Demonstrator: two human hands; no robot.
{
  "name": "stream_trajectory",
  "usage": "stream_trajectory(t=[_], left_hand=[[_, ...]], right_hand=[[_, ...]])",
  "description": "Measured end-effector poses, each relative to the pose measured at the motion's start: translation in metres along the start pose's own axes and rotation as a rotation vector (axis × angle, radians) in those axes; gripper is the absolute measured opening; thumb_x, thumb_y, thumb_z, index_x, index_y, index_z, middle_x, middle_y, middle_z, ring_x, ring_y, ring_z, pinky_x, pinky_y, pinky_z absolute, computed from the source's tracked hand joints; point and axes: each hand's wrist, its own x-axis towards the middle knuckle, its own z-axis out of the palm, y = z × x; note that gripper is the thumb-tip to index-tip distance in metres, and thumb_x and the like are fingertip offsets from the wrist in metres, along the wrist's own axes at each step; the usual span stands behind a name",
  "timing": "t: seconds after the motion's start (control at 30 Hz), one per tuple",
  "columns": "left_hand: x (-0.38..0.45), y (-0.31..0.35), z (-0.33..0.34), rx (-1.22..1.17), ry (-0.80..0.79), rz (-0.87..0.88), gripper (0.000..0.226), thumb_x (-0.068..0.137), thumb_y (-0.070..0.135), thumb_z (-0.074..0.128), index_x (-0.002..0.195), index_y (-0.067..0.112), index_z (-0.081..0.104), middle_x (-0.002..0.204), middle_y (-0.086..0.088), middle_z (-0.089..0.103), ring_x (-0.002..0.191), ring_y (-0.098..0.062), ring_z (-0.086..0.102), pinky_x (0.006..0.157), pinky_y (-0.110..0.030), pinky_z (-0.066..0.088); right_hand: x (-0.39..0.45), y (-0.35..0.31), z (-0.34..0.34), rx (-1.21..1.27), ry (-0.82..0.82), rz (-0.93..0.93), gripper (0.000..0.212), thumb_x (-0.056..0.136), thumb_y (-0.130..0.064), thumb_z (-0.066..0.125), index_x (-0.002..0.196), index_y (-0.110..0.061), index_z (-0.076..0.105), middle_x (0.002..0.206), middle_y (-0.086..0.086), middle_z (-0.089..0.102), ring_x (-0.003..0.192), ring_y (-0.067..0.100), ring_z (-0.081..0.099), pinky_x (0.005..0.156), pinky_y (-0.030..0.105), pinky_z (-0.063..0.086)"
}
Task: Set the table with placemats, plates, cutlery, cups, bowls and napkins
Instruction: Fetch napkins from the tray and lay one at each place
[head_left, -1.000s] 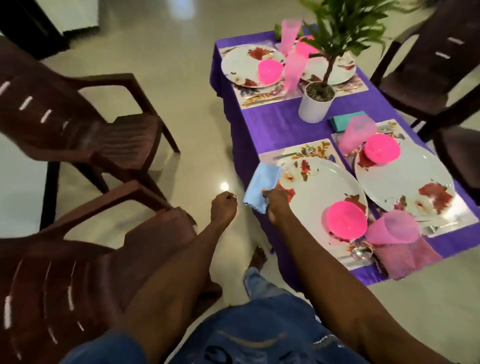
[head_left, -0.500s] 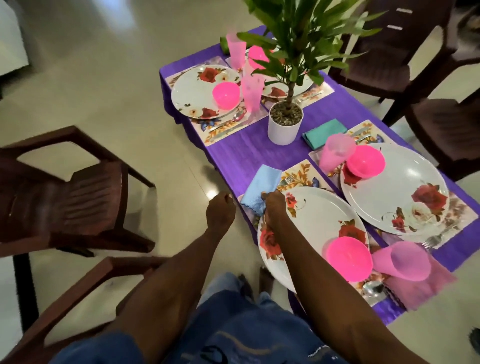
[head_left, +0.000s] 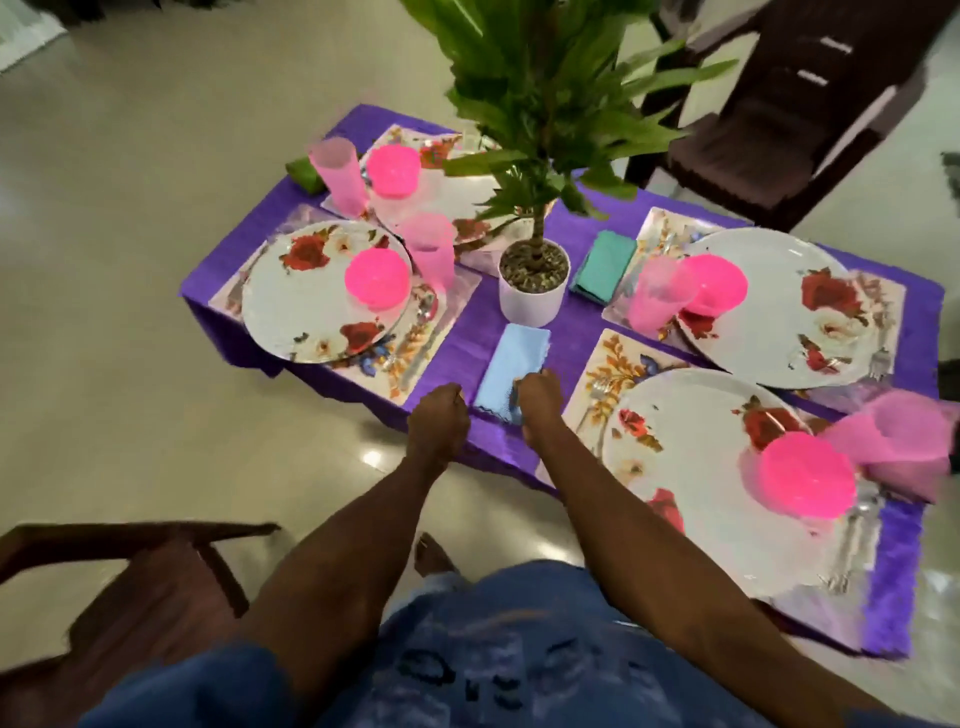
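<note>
The desk (head_left: 519, 332) carries a purple cloth and four place settings, each with a floral placemat, plate, pink bowl and pink cup. A potted plant (head_left: 534, 280) stands at the centre. The nearest plate (head_left: 691, 478) lies just right of the right hand. The blue napkin (head_left: 511, 366) lies flat on the cloth near the desk's front edge, between two placemats. The right hand (head_left: 540, 397) pinches its near corner. The left hand (head_left: 439, 415) is clenched, holding nothing, just left of the napkin.

No words, numbers or signs to read on table things. Dark marks on blue shirt (head_left: 467, 670) at bottom, maybe letters, too blurry to tell. Plates (head_left: 322, 291) show only flower pictures.
</note>
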Motion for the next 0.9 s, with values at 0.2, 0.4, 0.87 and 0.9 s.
stream_trajectory(t=[0.2, 0.4, 0.87, 0.9], left_hand=[[0.028, -0.040, -0.030, 0.033, -0.071, 0.168, 0.019, 0.098, 0.016, 0.045, 0.101, 0.010, 0.062, 0.099, -0.012, 0.068, 0.092, -0.031, 0.063, 0.076, -0.036, 0.048], [0.052, -0.054, -0.044, 0.009, -0.120, 0.172, 0.023, 0.098, 0.018, 0.045, 0.109, 0.008, 0.063, 0.105, -0.012, 0.068, 0.096, -0.031, 0.064, 0.080, -0.038, 0.051], [0.077, -0.057, -0.050, -0.041, -0.147, 0.254, 0.020, 0.097, 0.015, 0.046, 0.100, 0.008, 0.064, 0.096, -0.012, 0.070, 0.086, -0.029, 0.064, 0.074, -0.038, 0.054], [0.080, -0.058, -0.050, -0.038, -0.161, 0.272, 0.020, 0.096, 0.015, 0.046, 0.101, 0.008, 0.064, 0.096, -0.012, 0.070, 0.086, -0.029, 0.064, 0.075, -0.038, 0.053]], right_hand=[[-0.017, 0.007, 0.046, -0.008, 0.072, 0.028, 0.029, 0.089, 0.003, 0.048, 0.116, -0.006, 0.052, 0.102, 0.010, 0.063, 0.081, 0.023, 0.062, 0.059, 0.030, 0.052], [-0.010, 0.004, 0.066, -0.002, 0.127, 0.028, 0.031, 0.088, 0.003, 0.051, 0.119, -0.002, 0.054, 0.111, 0.016, 0.064, 0.088, 0.027, 0.061, 0.069, 0.035, 0.051], [0.019, 0.008, 0.074, -0.083, 0.109, -0.049, 0.022, 0.085, 0.004, 0.057, 0.102, -0.008, 0.061, 0.112, 0.016, 0.068, 0.097, 0.034, 0.067, 0.086, 0.050, 0.056], [0.023, 0.007, 0.076, -0.086, 0.118, -0.052, 0.023, 0.085, 0.003, 0.058, 0.105, -0.006, 0.062, 0.113, 0.016, 0.068, 0.097, 0.034, 0.067, 0.086, 0.050, 0.056]])
